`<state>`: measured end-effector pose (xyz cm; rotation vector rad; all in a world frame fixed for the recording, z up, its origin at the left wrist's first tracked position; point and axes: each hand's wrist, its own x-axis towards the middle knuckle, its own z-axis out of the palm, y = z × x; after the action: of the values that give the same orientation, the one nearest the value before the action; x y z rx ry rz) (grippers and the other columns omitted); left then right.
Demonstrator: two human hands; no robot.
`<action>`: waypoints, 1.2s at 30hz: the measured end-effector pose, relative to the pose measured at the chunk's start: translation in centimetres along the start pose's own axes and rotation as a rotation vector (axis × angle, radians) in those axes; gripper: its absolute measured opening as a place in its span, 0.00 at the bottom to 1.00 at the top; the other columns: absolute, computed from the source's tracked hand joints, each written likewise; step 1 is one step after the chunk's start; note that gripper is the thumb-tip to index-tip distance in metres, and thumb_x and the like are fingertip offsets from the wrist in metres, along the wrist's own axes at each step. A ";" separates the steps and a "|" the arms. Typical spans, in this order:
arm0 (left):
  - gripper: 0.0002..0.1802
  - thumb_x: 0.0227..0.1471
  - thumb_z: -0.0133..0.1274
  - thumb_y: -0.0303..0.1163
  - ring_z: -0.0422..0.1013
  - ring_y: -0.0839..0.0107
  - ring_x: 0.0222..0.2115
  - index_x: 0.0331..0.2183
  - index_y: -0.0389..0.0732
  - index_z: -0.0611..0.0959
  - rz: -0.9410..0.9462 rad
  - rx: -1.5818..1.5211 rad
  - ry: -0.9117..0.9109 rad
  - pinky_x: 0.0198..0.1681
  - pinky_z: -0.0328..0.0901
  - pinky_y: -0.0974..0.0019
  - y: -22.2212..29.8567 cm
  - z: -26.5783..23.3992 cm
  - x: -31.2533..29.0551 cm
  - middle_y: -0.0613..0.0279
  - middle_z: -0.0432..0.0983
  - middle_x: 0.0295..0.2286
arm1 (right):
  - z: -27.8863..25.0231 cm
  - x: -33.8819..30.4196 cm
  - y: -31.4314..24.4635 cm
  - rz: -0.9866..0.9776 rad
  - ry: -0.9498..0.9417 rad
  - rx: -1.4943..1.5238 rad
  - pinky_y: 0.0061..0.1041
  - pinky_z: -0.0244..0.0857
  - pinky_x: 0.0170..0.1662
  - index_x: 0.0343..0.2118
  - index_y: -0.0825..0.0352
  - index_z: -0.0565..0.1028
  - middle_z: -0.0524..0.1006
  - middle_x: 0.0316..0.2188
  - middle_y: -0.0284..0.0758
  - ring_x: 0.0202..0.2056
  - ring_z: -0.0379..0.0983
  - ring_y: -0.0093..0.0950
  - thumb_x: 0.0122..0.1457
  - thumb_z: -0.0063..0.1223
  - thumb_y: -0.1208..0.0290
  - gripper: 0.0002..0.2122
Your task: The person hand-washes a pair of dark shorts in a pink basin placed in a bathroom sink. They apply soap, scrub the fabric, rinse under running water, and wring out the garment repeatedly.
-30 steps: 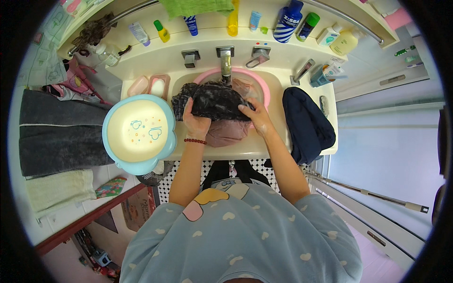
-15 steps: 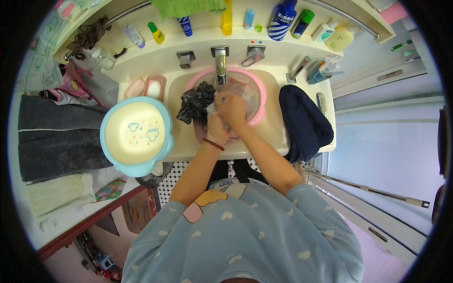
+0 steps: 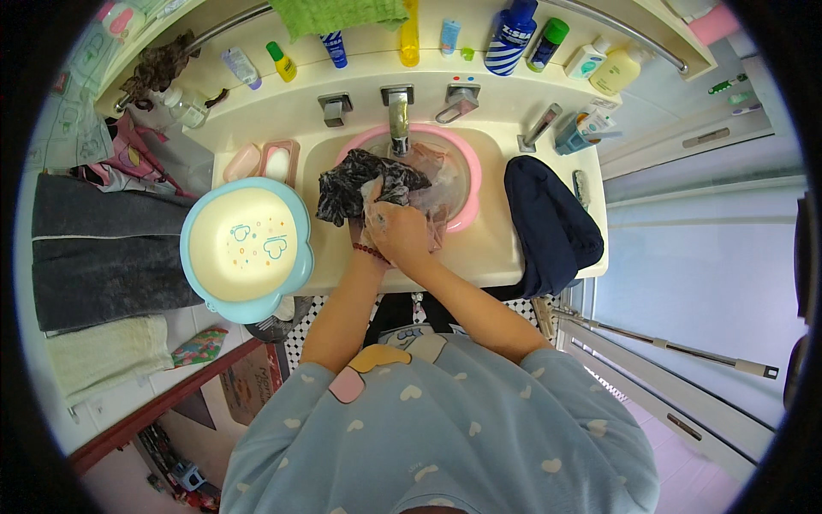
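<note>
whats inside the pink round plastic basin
Crumpled pale pink cloth shows inside the pink round plastic basin; crumpled black patterned cloth and the right hand hide its left side.

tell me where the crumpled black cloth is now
In the head view, the crumpled black cloth is left of centre, between the right hand and the faucet, overlapping the left part of the pink basin.

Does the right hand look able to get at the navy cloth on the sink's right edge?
Probably yes: between the right hand and the navy cloth lie only the rim of the pink basin and bare sink; nothing covers that cloth. The hand is busy at the black-and-grey cloth, though.
</note>
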<state>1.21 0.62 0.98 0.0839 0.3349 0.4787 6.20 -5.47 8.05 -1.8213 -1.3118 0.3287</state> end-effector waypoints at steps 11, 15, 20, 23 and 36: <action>0.18 0.55 0.37 0.42 0.64 0.70 0.41 0.42 0.41 0.69 0.440 0.142 0.224 0.43 0.64 0.64 0.0 5.2 -1.1 0.62 0.67 0.40 | 2.2 1.4 14.8 0.667 -0.112 0.702 0.31 0.61 0.41 0.38 0.69 0.72 0.74 0.32 0.45 0.37 0.70 0.39 0.56 0.42 0.56 0.19; 0.14 0.55 0.38 0.34 0.64 0.70 0.38 0.40 0.37 0.71 0.700 1.051 0.444 0.45 0.57 0.71 -1.8 -0.1 -0.4 0.60 0.69 0.34 | -1.4 1.9 9.3 0.669 -0.384 1.214 0.25 0.58 0.46 0.45 0.72 0.67 0.71 0.41 0.36 0.43 0.66 0.31 0.55 0.47 0.61 0.20; 0.16 0.55 0.40 0.36 0.65 0.67 0.41 0.43 0.37 0.71 0.349 0.082 0.251 0.46 0.60 0.65 -2.7 5.1 -1.0 0.61 0.69 0.40 | -0.8 3.7 9.6 0.245 0.124 0.481 0.26 0.62 0.42 0.43 0.66 0.69 0.74 0.36 0.41 0.39 0.71 0.35 0.49 0.54 0.70 0.17; 0.17 0.54 0.42 0.37 0.67 0.66 0.40 0.42 0.37 0.71 0.020 -0.088 -0.046 0.45 0.62 0.62 3.0 1.7 0.3 0.61 0.70 0.39 | -3.4 3.2 3.9 -0.029 -0.029 0.097 0.31 0.65 0.35 0.34 0.63 0.71 0.74 0.27 0.42 0.31 0.72 0.38 0.44 0.56 0.67 0.13; 0.17 0.55 0.35 0.39 0.64 0.67 0.44 0.43 0.42 0.70 0.318 0.240 0.225 0.48 0.60 0.60 -1.7 1.6 -0.6 0.61 0.67 0.42 | 1.1 3.9 5.1 0.243 -0.072 -0.158 0.38 0.66 0.28 0.20 0.65 0.75 0.73 0.18 0.45 0.22 0.71 0.42 0.42 0.52 0.60 0.12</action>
<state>2.01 -1.19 2.35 0.3218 0.6039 0.7641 10.39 -2.01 4.54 -2.1264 -1.1937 0.4344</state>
